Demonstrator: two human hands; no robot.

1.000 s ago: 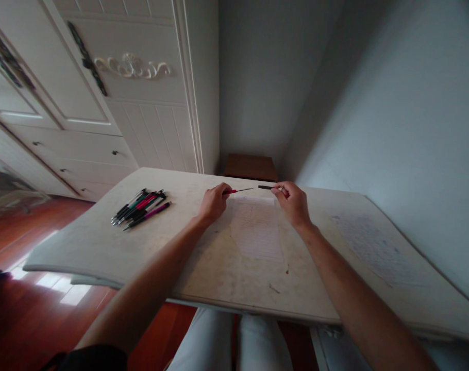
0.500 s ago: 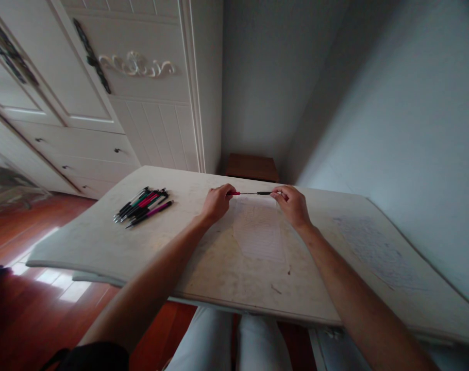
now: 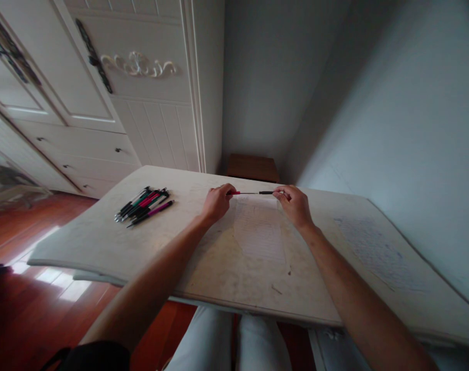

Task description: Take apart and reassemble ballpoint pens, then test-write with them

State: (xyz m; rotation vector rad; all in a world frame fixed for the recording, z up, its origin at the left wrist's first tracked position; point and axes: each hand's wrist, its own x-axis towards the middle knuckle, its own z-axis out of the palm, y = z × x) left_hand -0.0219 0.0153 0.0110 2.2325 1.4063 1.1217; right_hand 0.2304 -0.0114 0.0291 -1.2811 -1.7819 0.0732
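Near the far edge of the table, my left hand (image 3: 218,202) is closed around a red pen barrel (image 3: 235,193). A thin refill (image 3: 249,193) sticks out of that barrel toward the right. Opposite it, my right hand (image 3: 294,206) pinches a black pen part (image 3: 266,193) between thumb and fingers, roughly in line with the refill. Whether the refill's tip still touches the black part is too small to tell. My fingers hide the outer ends of both pieces. Below the hands lies a sheet of lined paper (image 3: 257,232).
A pile of several pens (image 3: 145,206), black, red, green and purple, lies on the left of the white table (image 3: 234,288). A paper with dense writing (image 3: 377,252) lies at right. Beyond stand a white wardrobe (image 3: 153,123), a brown wooden stand (image 3: 253,167) and walls.
My right hand has shifted slightly to the right with the black pen part, widening the distance to the red barrel. My left hand stays almost in place.
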